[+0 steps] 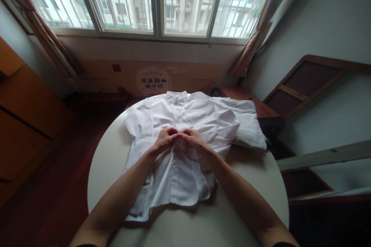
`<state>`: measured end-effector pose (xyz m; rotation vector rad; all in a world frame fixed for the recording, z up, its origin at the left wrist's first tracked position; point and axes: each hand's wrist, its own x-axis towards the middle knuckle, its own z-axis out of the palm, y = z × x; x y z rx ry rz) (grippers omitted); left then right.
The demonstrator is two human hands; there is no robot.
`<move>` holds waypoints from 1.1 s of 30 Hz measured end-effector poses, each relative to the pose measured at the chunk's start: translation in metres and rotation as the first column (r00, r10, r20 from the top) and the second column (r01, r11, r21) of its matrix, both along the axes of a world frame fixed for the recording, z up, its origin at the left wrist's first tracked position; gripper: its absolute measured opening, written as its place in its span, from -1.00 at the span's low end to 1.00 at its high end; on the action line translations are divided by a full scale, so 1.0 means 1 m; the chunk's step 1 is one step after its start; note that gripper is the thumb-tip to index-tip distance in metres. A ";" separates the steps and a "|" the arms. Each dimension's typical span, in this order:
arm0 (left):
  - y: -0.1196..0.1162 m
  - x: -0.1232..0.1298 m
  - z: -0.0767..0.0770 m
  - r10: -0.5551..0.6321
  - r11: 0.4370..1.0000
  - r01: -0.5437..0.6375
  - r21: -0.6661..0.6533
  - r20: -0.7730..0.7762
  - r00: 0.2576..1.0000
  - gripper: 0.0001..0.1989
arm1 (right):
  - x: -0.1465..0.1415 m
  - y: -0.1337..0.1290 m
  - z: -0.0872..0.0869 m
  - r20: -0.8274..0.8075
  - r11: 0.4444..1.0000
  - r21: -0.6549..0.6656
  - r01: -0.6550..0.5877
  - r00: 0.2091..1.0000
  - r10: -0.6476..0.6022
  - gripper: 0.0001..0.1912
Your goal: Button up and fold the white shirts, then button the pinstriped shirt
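Observation:
A white short-sleeved shirt (162, 115) lies spread on the round table (107, 170), its collar at the far edge and its hem toward me. My left hand (167, 139) pinches the front placket near the middle of the shirt. Close against it, my right hand (191, 138) pinches the same strip from the other side. The fingertips of both hands meet there, and the cloth is drawn up a little between them. Whether a button sits in the fingers is too small to see. Below the hands the front hangs in loose folds.
Folded white cloth (249, 123) lies at the table's right edge, partly under the shirt. Behind the table stand a printed cardboard panel (116, 75) and barred windows. A wooden cabinet (29, 119) is at left; a dark wooden piece of furniture (246, 98) is at right.

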<state>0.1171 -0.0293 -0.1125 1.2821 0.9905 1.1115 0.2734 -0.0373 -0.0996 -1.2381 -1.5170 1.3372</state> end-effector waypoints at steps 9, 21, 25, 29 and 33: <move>-0.004 -0.007 0.014 -0.115 0.970 0.124 -0.209 0.056 0.992 -0.63 | -0.004 -0.003 0.009 0.320 0.955 0.295 0.001 0.942 -0.100 -0.87; -0.012 0.006 0.014 0.289 0.924 -0.158 0.349 -0.361 0.887 -0.89 | -0.010 -0.004 -0.003 0.324 0.935 0.316 0.161 0.908 -0.266 -0.86; -0.012 0.007 0.014 0.261 0.947 -0.188 0.259 -0.283 0.923 -0.86 | -0.011 -0.009 0.000 0.317 0.928 0.326 0.181 0.904 -0.288 -0.86; -0.007 0.006 0.013 0.139 0.990 -0.140 -0.007 -0.057 0.989 -0.74 | -0.013 -0.017 0.010 0.366 0.930 0.330 0.162 0.886 -0.284 -0.84; -0.005 0.003 0.015 0.072 0.989 -0.068 -0.128 0.029 0.997 -0.67 | -0.014 -0.022 0.016 0.371 0.935 0.322 0.147 0.889 -0.267 -0.84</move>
